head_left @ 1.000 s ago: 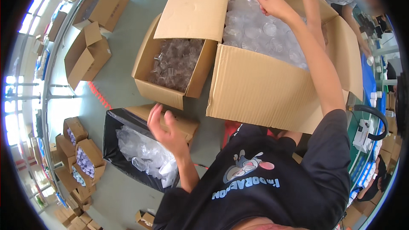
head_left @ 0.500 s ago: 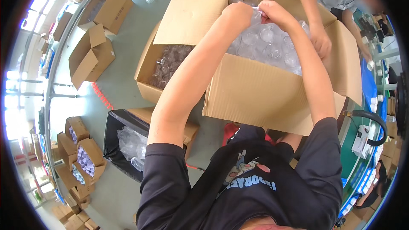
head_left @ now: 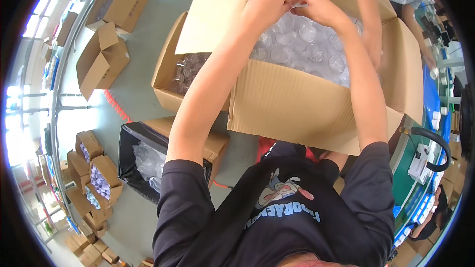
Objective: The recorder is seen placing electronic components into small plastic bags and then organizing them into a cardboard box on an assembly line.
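A large cardboard box [head_left: 297, 101] stands in front of me with its flaps folded out. Inside it, clear round plastic containers [head_left: 307, 32] lie packed in a clear plastic bag [head_left: 324, 52]. Over the far part of the box, my left hand [head_left: 267, 6] is closed, fingertips pinching the bag's film. My right hand [head_left: 320, 9] meets it there, its fingers curled and also closed on the film. The pinched film itself is mostly hidden behind the fingers. A co-worker's arm [head_left: 368, 20] reaches into the box's right side, the hand partly hidden by my right forearm.
Left of the box is another carton [head_left: 166, 79] of clear pieces. Below it stands a black-lined bin [head_left: 126, 153] holding clear plastic film. Open cartons [head_left: 106, 59] sit on the floor at left. A black hose [head_left: 435, 141] curves above the green-topped bench [head_left: 408, 168] at right.
My hands have moved slightly away from me and closer together at the film. The co-worker's hand has gone lower into the box's right side. The view has shifted a little.
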### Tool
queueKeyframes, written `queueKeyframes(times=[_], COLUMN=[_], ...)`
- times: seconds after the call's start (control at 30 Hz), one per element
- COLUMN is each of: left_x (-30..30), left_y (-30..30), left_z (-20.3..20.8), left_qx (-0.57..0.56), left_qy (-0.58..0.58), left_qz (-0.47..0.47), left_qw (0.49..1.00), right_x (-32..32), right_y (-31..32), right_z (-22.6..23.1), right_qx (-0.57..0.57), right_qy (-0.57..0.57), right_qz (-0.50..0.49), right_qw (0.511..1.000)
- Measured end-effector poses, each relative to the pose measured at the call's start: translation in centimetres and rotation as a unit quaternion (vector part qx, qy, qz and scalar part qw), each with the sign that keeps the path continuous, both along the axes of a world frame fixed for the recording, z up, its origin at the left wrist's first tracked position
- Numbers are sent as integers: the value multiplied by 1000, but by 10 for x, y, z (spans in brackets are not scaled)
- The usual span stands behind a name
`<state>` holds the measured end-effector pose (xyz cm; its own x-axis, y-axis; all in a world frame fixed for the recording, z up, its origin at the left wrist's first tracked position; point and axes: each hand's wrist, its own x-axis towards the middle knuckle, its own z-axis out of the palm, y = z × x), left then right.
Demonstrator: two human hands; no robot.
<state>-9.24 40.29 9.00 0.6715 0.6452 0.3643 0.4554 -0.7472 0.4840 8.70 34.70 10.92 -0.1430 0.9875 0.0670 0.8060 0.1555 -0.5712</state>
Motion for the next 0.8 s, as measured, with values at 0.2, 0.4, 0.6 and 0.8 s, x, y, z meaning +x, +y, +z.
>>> queueKeyframes(times=[0.2,0.4,0.6,0.8], left_x=[0,-66,-129,-161], left_y=[3,-56,-118,-165], left_z=[-5,75,45,-17], left_qx=[44,-155,-93,-183], left_qy=[-64,-302,-405,-422], left_qz=[-2,93,218,281], left_qw=[997,936,883,842], right_x=[-7,-5,-17,-8], right_y=[3,-5,-11,-8], right_z=[-4,-2,18,32], right_qx=[18,54,72,-21], right_qy=[17,-128,-103,7], right_qz=[4,-16,-24,-99], right_qw=[1000,990,992,995])
